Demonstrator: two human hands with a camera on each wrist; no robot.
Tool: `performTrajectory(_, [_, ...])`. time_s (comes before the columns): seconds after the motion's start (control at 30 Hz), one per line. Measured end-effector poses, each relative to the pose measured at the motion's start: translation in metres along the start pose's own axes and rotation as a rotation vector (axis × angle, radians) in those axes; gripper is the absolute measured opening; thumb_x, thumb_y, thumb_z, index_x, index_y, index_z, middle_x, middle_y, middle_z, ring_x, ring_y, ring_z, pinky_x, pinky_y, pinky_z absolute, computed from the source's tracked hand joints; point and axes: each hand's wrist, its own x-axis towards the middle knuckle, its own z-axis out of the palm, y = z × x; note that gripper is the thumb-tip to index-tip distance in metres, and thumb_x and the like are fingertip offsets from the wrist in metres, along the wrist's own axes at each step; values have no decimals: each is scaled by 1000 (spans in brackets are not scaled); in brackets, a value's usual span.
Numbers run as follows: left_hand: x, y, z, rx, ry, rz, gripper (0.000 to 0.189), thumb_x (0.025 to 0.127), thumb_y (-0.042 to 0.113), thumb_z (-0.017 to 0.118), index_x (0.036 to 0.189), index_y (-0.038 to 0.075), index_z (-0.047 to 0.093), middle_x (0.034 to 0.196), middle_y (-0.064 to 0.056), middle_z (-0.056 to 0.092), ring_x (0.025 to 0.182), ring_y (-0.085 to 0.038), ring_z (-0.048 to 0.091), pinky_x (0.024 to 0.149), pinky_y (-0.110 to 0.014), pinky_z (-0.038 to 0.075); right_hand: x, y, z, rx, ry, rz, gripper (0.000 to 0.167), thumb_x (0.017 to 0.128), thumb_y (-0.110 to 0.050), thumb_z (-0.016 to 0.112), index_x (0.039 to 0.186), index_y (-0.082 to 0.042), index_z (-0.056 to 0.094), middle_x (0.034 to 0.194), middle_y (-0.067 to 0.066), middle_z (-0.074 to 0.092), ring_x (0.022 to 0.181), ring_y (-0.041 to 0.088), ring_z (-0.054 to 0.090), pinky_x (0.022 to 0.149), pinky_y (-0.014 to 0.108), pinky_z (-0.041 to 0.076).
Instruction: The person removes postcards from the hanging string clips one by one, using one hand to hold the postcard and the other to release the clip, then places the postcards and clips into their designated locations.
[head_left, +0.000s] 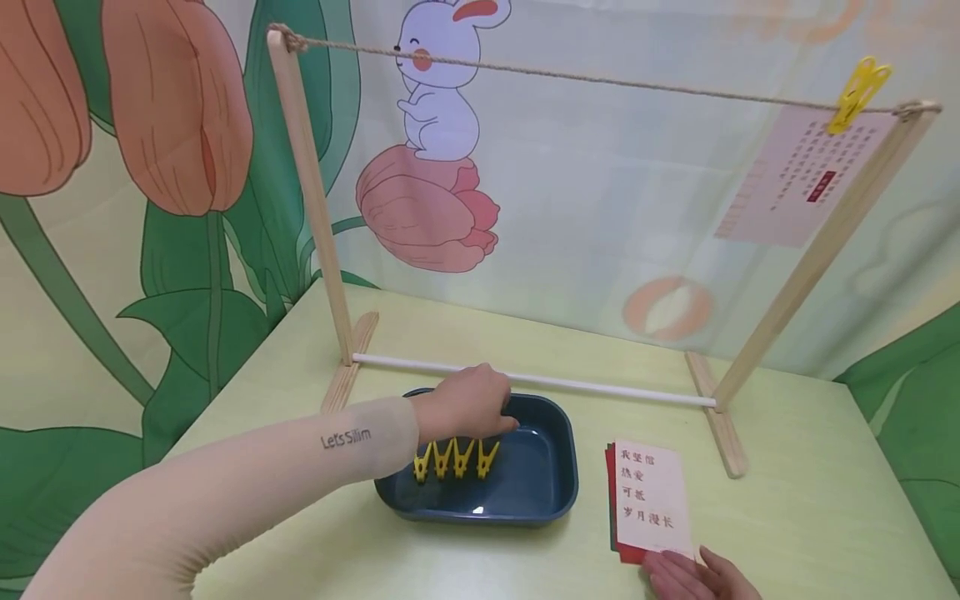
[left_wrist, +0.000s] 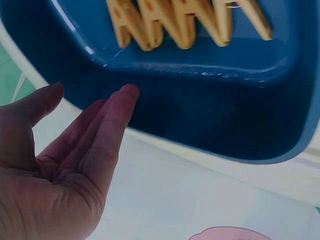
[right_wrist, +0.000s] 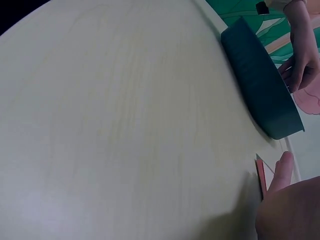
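Note:
My left hand point(head_left: 465, 404) is over the back part of a dark blue plastic basin point(head_left: 551, 517). In the left wrist view, this hand point(left_wrist: 75, 165) has nearly straight fingers at the basin's rim and holds nothing. Several yellow clothespins point(head_left: 461, 458) stand in a row inside the basin, apart from the fingertips. A small stack of cards point(head_left: 652, 492), with a pink one bearing Chinese writing on top, lies to the right of the basin. At the stack's lower edge is my right hand point(head_left: 693, 575), its fingers extended and touching the cards; its palm is mostly hidden.
A wooden frame with two posts point(head_left: 311, 192) stands behind the basin, joined low by a white rod point(head_left: 600, 386). Twine point(head_left: 555, 75) runs between the post tops. At its right end, a yellow clothespin point(head_left: 855, 96) holds a pink card point(head_left: 780, 183).

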Motion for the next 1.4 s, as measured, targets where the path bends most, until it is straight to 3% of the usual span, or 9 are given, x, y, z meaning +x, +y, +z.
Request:
performTrajectory(0.1, [2, 5, -6, -22, -2, 12, 56, 98, 32, 81, 55, 18, 47, 48, 8, 29, 43, -9, 34, 50, -25, 32, -8, 5, 25, -66, 154, -105, 58, 116, -42, 30, 119, 8, 58, 106, 25, 77, 115, 40, 74, 116, 43, 47])
performTrajectory(0.3, [5, 19, -22, -52, 5, 66, 46, 98, 32, 79, 59, 17, 60, 50, 9, 42, 48, -9, 42, 58, -25, 40, -15, -2, 56, -125, 145, -168, 51, 117, -41, 36, 132, 5, 51, 110, 19, 78, 119, 36, 74, 116, 42, 46])
performTrajectory(0.5, [10, 37, -45, -52, 50, 98, 25, 98, 34, 80, 86, 12, 80, 71, 4, 68, 64, -13, 60, 66, -27, 51, -16, -13, 78, -163, 53, -197, 48, 115, -42, 42, 141, -3, 51, 121, 14, 77, 130, 31, 68, 116, 39, 45])
performTrajectory(0.7, [18, 54, -70, -43, 97, 119, 25, 99, 35, 78, 100, 10, 83, 86, 0, 75, 72, -14, 62, 70, -27, 52, -15, -26, 105, -215, 22, -216, 70, 111, -50, 54, 166, -14, 31, 125, 3, 77, 133, 24, 66, 116, 35, 46])
performTrajectory(0.8, [22, 62, -84, -39, 122, 142, 25, 100, 35, 77, 101, 10, 83, 91, 0, 75, 75, -14, 63, 75, -27, 53, -15, -32, 115, -264, 2, -236, 77, 110, -52, 55, 170, -16, 22, 126, -1, 76, 132, 21, 67, 116, 33, 46])
performTrajectory(0.93, [28, 73, -104, -31, 160, 185, 26, 100, 34, 77, 90, 10, 79, 80, 3, 65, 69, -12, 55, 73, -26, 48, -15, -41, 127, -264, -3, -257, 63, 109, -51, 57, 160, -21, 37, 127, -5, 76, 132, 18, 67, 115, 31, 46])
performTrajectory(1.03, [33, 81, -119, -29, 193, 201, 27, 100, 33, 76, 85, 11, 76, 78, 4, 61, 69, -10, 53, 72, -25, 46, -15, -47, 134, -240, -23, -275, 44, 108, -49, 59, 143, -21, 56, 125, -5, 77, 129, 15, 69, 114, 30, 47])
performTrajectory(1.2, [40, 97, -144, -28, 242, 204, 23, 101, 35, 75, 101, 13, 81, 101, 4, 76, 88, -9, 68, 82, -23, 53, -15, -59, 143, -227, -153, -341, 29, 110, -41, 59, 117, -17, 74, 125, 0, 78, 123, 16, 72, 110, 30, 50])
performTrajectory(1.4, [45, 116, -170, -30, 251, 218, 31, 102, 37, 74, 119, 11, 79, 116, 2, 78, 102, -8, 72, 88, -20, 53, -18, -74, 155, -144, -305, -378, 30, 112, -33, 58, 118, -8, 74, 125, 7, 78, 120, 20, 74, 108, 33, 53])
